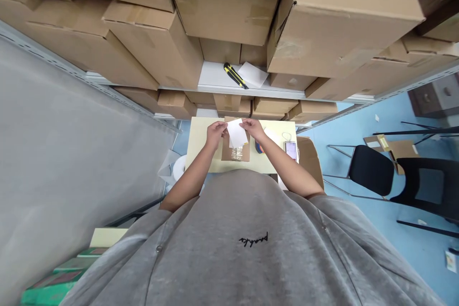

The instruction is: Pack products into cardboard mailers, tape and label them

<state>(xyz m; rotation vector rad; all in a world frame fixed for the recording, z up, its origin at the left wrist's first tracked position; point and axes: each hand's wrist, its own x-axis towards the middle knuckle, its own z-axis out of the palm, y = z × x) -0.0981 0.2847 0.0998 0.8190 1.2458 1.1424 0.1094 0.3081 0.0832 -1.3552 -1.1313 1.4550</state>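
Observation:
Both hands hold a white sheet of paper [237,134] above a small pale yellow table [195,146]. My left hand [215,132] pinches the sheet's left upper corner, and my right hand [253,128] pinches its right upper corner. Under the sheet lies a small open brown cardboard box [239,154] with something clear and shiny inside. To the right of the box on the table sit a dark round object [258,146] and a phone [290,149].
A metal shelf [215,79] stacked with large cardboard boxes [333,24] rises behind the table; a yellow-black utility knife [234,75] and white paper [253,74] lie on it. Black chairs [373,169] stand on the blue floor at the right. A grey wall runs along the left.

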